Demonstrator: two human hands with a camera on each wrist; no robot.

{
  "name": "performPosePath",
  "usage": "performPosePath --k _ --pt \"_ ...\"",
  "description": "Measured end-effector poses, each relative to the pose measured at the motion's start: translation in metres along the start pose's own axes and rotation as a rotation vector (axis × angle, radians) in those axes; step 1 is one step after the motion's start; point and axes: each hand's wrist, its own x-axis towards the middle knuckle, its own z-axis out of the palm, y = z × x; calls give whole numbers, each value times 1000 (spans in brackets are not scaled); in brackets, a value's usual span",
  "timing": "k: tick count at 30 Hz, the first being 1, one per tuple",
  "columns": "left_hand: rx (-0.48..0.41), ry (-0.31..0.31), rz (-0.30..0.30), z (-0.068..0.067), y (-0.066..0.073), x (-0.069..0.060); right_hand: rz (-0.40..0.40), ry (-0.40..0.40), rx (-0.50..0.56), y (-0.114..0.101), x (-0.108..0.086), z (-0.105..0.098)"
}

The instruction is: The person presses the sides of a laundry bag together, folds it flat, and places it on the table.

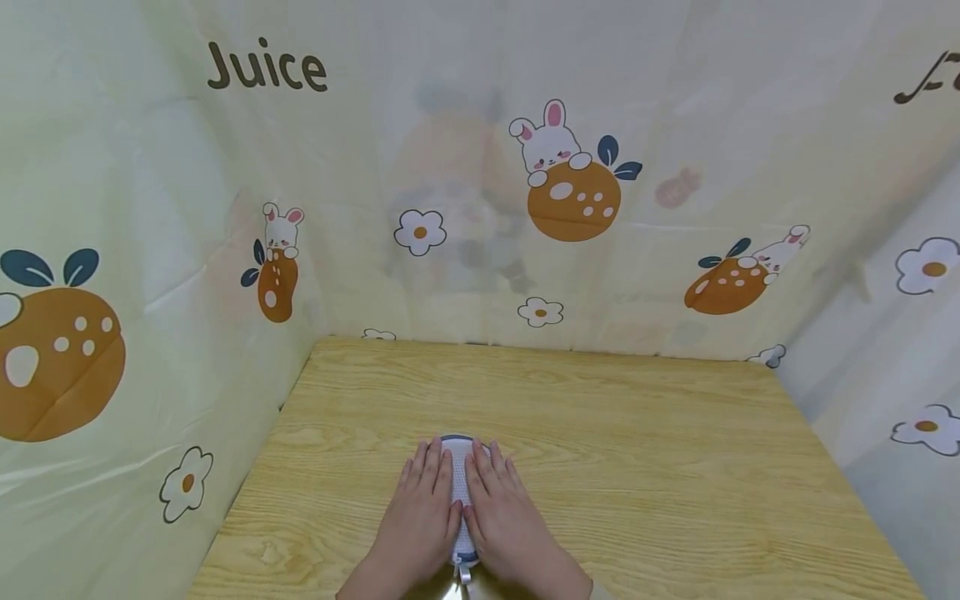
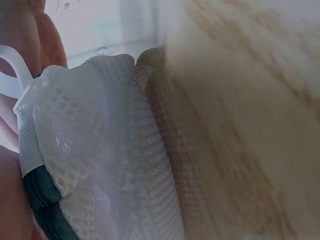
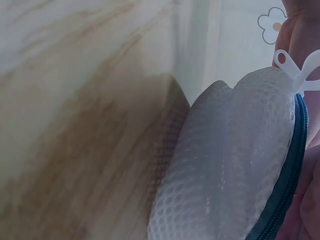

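A white mesh zip pouch (image 1: 462,483) lies on the table near its front edge, in the lower middle of the head view. My left hand (image 1: 422,512) rests on its left side and my right hand (image 1: 506,517) on its right, fingers straight and pointing away from me. The thumbs almost meet over the middle of the mesh. Both wrist views show the pouch's puffed, creased side and its dark teal zip (image 3: 281,202). A white loop (image 2: 12,65) sticks out at one end. What the pouch may contain is hidden.
The wood-grain table (image 1: 637,467) extends around the pouch, mostly to the right and behind. Pale curtains (image 1: 465,167) printed with rabbits, oranges and flowers stand along its back, left and right sides. A light-coloured sleeve (image 1: 600,590) shows at the bottom edge.
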Motion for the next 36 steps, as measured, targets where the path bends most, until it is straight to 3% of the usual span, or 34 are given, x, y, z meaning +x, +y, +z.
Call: performPosePath --k 17,36 --pt "-36 -72 -24 7 -2 2 -6 -69 38 2 1 3" --pt "-74 -91 -24 9 -3 -1 13 -144 72 3 3 10"
